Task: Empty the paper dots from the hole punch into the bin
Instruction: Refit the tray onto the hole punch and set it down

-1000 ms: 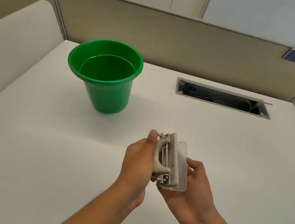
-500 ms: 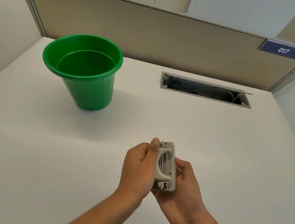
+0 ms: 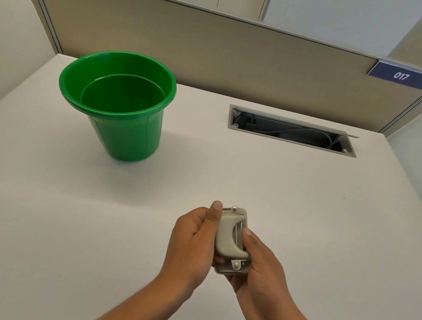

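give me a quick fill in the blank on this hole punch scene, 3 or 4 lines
1. The hole punch is held in ____ hands, the left hand and the right hand.
2. The bin is coloured ____.
3. The bin stands upright on the ____.
4. The sign on the partition reads ____.

Missing words: both; green; desk; 017

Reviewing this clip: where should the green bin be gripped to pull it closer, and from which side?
Probably the green bin by its flared rim, at the near right edge facing the hands. It stands upright and open; the rolled lip gives a grip and the tapered wall would slip.
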